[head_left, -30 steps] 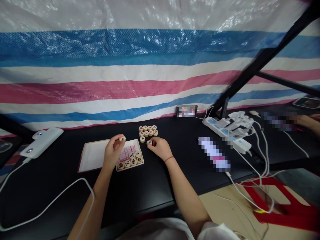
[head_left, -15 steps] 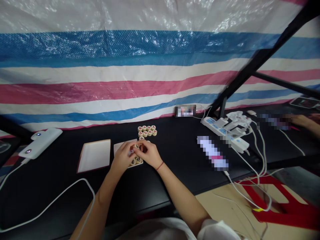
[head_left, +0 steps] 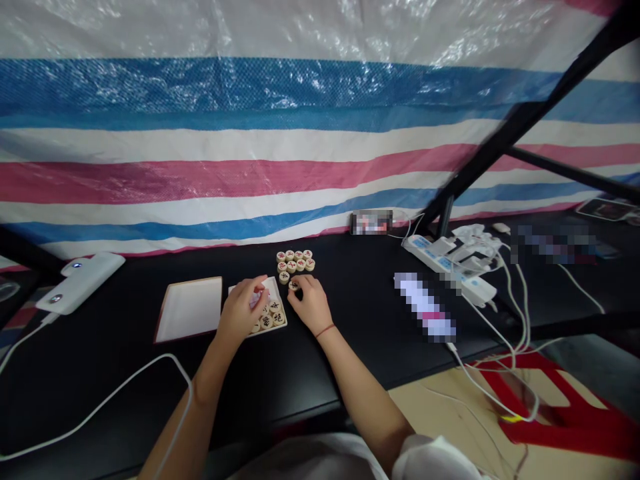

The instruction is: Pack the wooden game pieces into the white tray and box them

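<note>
My right hand (head_left: 312,305) pinches a round xiangqi piece (head_left: 294,285) with black writing, at the black table just right of the box. Over the left part of the shallow white box (head_left: 275,287), my left hand (head_left: 241,308) is closed, with pale crinkled plastic (head_left: 259,297) at its fingertips. Several black-marked pieces (head_left: 279,318) lie face up in the box's near right part; my left hand hides the rest. Beyond my right hand, red-marked pieces (head_left: 291,267) stand in two rows, with one black-marked piece (head_left: 284,277) in front of them.
An upturned box lid (head_left: 190,310) lies left of the box. A white device (head_left: 83,283) with a cable sits at far left. To the right are a phone (head_left: 425,307) and a power strip (head_left: 450,267) with chargers and cords. Another phone (head_left: 371,222) leans at the back.
My right hand has moved right from the box, carrying a xiangqi piece to the table. My left hand has drawn slightly left, uncovering more pieces. The other person's hand at far right has left view.
</note>
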Tool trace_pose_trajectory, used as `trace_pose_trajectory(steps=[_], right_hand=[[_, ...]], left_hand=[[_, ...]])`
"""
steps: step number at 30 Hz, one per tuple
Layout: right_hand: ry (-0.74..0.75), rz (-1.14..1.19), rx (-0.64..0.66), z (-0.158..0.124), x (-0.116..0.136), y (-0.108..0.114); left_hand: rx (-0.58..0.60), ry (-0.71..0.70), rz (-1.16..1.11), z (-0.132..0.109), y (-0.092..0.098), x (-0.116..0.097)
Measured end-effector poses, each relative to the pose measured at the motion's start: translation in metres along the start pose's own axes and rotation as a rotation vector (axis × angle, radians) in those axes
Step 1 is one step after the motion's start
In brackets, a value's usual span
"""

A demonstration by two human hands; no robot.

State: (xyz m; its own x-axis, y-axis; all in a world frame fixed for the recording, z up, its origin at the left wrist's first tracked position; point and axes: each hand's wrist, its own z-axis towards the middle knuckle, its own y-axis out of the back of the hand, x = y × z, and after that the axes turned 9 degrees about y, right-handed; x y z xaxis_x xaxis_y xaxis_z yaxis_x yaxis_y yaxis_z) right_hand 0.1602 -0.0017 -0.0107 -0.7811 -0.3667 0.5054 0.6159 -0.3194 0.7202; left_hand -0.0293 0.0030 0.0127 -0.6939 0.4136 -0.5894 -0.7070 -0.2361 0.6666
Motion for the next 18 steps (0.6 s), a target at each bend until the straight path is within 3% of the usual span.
trace_pose_trajectory(steps=[6, 18], right_hand=[[-0.007, -0.013, -0.029, 0.002, -0.006, 0.0], [-0.071, -0.04, 0.007, 0.002, -0.012, -0.002]], left_hand=[[0.021, -0.025, 0.02, 0.0, 0.001, -0.002], [0.056, 0.055, 0.0, 0.001, 0.006, 0.0]])
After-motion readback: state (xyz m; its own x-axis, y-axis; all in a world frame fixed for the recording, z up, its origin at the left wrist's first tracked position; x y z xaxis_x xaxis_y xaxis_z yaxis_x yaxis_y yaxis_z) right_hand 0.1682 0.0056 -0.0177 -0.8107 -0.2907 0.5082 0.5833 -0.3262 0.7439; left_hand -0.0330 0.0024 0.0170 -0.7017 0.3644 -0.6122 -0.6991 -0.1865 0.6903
